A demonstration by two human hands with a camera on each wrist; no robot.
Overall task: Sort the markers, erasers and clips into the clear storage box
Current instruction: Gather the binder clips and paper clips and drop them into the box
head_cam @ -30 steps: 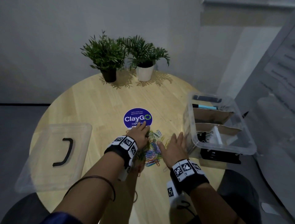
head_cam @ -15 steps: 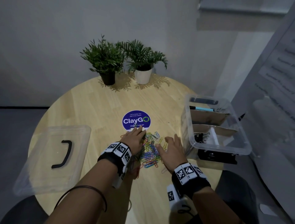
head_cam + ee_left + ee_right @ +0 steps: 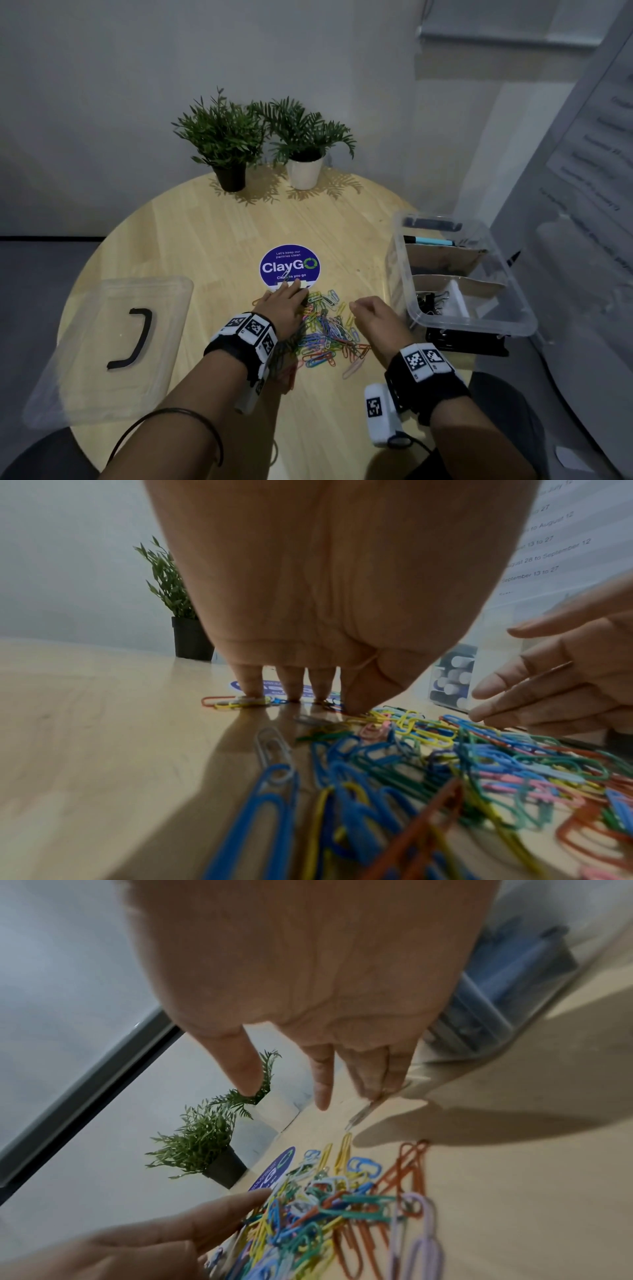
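1. A heap of coloured paper clips (image 3: pixel 325 334) is seen at the middle of the round table (image 3: pixel 205 240), at 6 o'clock from the purple sticker (image 3: pixel 289 267); part of the heap is covered by both wrists
2. The left hand (image 3: pixel 284 306) is laid at 9 o'clock of the heap, its fingers (image 3: pixel 251 685) held straight with the tips pressed on the table and on some clips
3. The right hand (image 3: pixel 375 320) is held above the heap at 3 o'clock; from the head view its fingers are hidden, from the wrist view they are spread and relaxed, and it cannot be told if one silver clip is touched
4. The clear storage box (image 3: pixel 476 329) stands at 3 o'clock on the table, with black binder clips (image 3: pixel 430 301) in the near compartment and a marker (image 3: pixel 430 241) in the far one; the other contents are hard to make out
5. The lid (image 3: pixel 102 342) is laid at 9 o'clock, partly cut off by the left forearm
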